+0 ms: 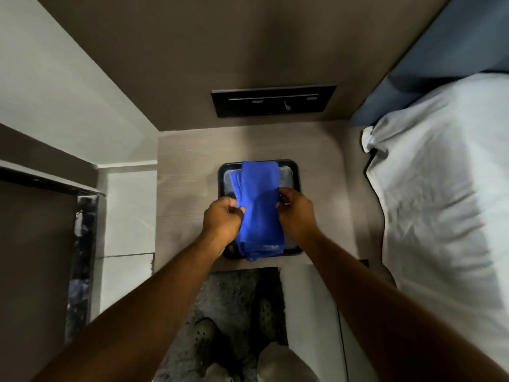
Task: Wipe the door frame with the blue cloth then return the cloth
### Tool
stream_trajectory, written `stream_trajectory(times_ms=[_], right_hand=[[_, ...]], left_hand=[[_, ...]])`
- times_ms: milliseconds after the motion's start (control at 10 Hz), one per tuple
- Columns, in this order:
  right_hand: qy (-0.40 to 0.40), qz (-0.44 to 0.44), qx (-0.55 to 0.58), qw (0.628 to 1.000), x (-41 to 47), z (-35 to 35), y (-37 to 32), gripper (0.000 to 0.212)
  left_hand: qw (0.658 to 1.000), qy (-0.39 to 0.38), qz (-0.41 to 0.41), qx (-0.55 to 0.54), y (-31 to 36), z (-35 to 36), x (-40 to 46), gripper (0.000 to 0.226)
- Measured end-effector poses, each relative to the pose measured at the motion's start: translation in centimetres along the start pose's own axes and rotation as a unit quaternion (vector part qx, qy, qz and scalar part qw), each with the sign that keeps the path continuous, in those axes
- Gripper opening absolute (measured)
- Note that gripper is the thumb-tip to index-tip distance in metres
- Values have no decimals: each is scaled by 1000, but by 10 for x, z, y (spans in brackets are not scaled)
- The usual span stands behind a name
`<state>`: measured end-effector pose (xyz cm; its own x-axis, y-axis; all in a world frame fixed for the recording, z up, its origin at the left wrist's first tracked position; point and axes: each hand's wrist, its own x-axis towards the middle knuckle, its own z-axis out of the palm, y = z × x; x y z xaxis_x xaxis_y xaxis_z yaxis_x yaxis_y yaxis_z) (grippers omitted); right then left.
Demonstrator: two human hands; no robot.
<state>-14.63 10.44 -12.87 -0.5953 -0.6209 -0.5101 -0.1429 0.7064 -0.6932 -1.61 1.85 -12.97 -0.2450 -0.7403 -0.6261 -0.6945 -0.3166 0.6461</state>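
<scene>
A folded blue cloth [259,205] lies lengthwise over a dark square tray [290,172] on a light wooden bedside table [187,194]. My left hand [221,221] pinches the cloth's left edge near its middle. My right hand [294,213] grips the right edge at the same height. The cloth's near end hangs over the tray's front rim. A dark door frame [46,183] shows at the left edge of the view.
A bed with white linen [440,202] and a blue headboard [446,59] fills the right side. A black switch panel [272,100] is set in the brown wall behind the table. My feet in shoes [209,340] stand on a grey rug below.
</scene>
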Motion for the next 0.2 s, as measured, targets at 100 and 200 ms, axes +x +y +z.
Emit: stream_trajectory(times_ms=[100, 200], right_hand=[[5, 4, -10, 1000, 7, 8, 10, 34], [-12, 19, -50, 998, 10, 13, 15, 32]], left_hand=[[1000, -14, -3, -1, -9, 6, 9, 9], [1000, -22, 9, 16, -13, 2, 10, 19]])
